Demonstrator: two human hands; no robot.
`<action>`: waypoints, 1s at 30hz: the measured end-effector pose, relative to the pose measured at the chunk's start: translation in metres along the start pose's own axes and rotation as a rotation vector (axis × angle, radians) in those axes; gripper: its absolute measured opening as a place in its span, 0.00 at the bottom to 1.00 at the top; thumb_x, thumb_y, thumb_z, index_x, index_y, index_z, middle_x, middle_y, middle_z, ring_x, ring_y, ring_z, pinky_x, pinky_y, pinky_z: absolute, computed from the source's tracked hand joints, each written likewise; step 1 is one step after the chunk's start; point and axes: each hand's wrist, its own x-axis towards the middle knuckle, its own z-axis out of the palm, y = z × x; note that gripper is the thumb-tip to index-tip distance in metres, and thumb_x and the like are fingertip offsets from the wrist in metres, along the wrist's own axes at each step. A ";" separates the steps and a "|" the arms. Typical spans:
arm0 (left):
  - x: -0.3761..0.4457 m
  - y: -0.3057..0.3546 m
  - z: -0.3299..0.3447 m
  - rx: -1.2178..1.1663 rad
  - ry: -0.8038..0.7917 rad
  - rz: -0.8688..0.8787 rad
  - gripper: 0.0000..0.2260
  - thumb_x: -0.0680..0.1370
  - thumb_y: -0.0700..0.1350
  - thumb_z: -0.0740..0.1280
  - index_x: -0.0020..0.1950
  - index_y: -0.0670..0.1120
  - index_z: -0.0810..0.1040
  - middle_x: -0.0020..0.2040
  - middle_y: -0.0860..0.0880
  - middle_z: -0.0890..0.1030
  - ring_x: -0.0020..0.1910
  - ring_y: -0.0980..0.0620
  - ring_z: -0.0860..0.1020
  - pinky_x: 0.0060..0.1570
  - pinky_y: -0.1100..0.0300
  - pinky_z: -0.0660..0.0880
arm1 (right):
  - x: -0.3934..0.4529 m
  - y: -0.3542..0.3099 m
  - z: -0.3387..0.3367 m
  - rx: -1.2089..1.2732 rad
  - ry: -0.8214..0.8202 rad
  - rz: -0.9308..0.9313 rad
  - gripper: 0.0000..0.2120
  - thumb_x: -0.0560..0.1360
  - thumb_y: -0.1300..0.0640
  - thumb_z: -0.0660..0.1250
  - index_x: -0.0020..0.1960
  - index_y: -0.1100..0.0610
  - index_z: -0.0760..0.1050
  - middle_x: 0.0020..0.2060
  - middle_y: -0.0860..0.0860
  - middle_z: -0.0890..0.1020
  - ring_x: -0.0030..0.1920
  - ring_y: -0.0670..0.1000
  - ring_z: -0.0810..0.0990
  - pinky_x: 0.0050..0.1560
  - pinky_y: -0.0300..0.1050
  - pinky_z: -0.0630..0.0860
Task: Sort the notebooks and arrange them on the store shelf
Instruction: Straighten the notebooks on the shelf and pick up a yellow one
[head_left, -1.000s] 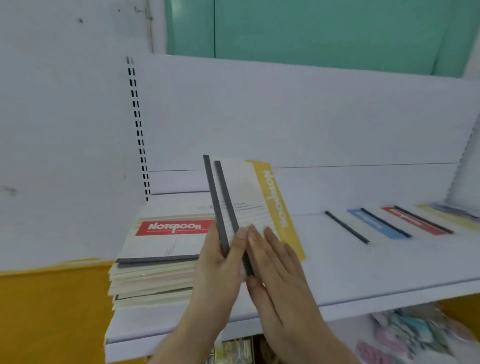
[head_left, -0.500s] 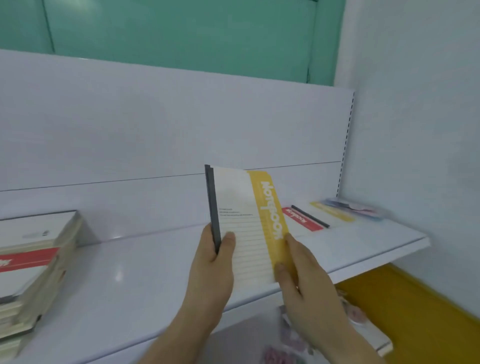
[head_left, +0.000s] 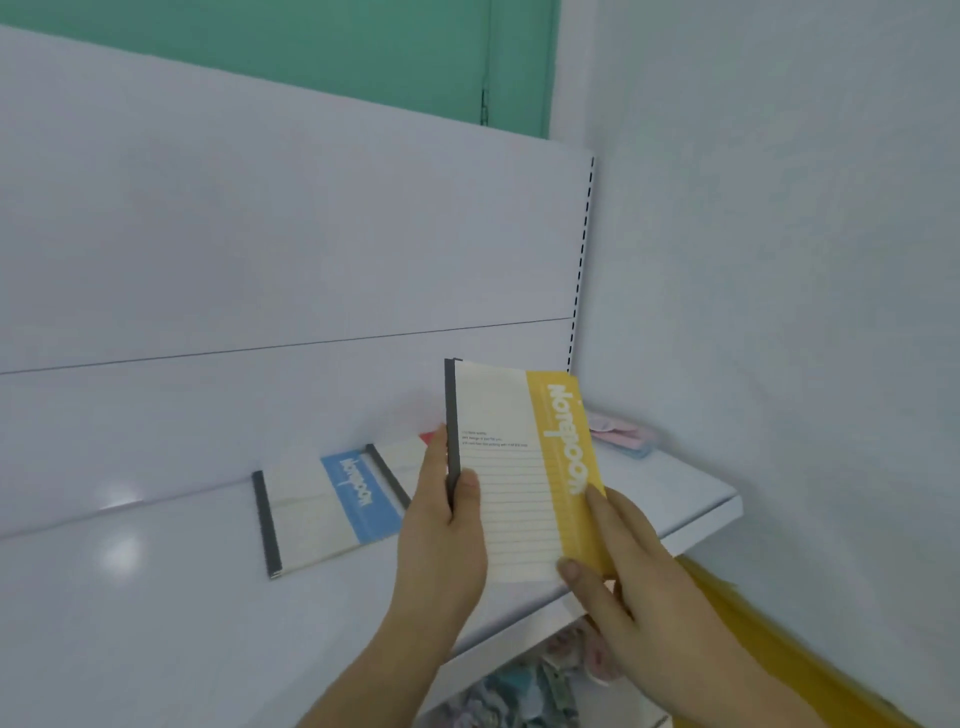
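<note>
Held upright over the shelf (head_left: 156, 597), long axis near vertical: yellow notebook (head_left: 519, 467), dark spine leftward, lined cream cover, yellow band with "Notebook" lettering. Gripped at the spine by the left hand (head_left: 441, 530), pinched at the lower right corner by the right hand (head_left: 628, 566). Behind, flat on the shelf, a blue notebook (head_left: 332, 504); beyond it possibly a red one, mostly hidden.

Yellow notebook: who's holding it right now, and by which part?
Both hands hold the yellow notebook. The left hand grips the dark spine edge; the right hand pinches the lower corner of the yellow band.
</note>
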 end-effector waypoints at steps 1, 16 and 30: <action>0.010 -0.004 0.011 0.004 0.007 0.008 0.20 0.85 0.47 0.55 0.75 0.64 0.62 0.61 0.61 0.79 0.56 0.62 0.78 0.57 0.59 0.76 | 0.012 0.011 -0.002 -0.021 -0.021 -0.006 0.39 0.71 0.29 0.44 0.77 0.43 0.39 0.73 0.34 0.43 0.53 0.38 0.73 0.58 0.35 0.68; 0.139 -0.071 0.112 0.557 -0.233 -0.033 0.27 0.76 0.57 0.67 0.73 0.55 0.63 0.65 0.56 0.75 0.62 0.54 0.75 0.62 0.53 0.75 | 0.188 0.157 -0.011 -0.296 0.020 -0.353 0.35 0.75 0.29 0.52 0.70 0.53 0.69 0.66 0.47 0.73 0.63 0.48 0.74 0.60 0.38 0.70; 0.153 -0.086 0.129 1.298 -0.392 -0.152 0.39 0.70 0.77 0.59 0.69 0.50 0.69 0.62 0.51 0.73 0.64 0.49 0.69 0.65 0.53 0.65 | 0.285 0.212 0.022 -0.459 -0.137 -0.591 0.36 0.77 0.30 0.43 0.56 0.51 0.81 0.49 0.44 0.83 0.57 0.54 0.81 0.54 0.51 0.78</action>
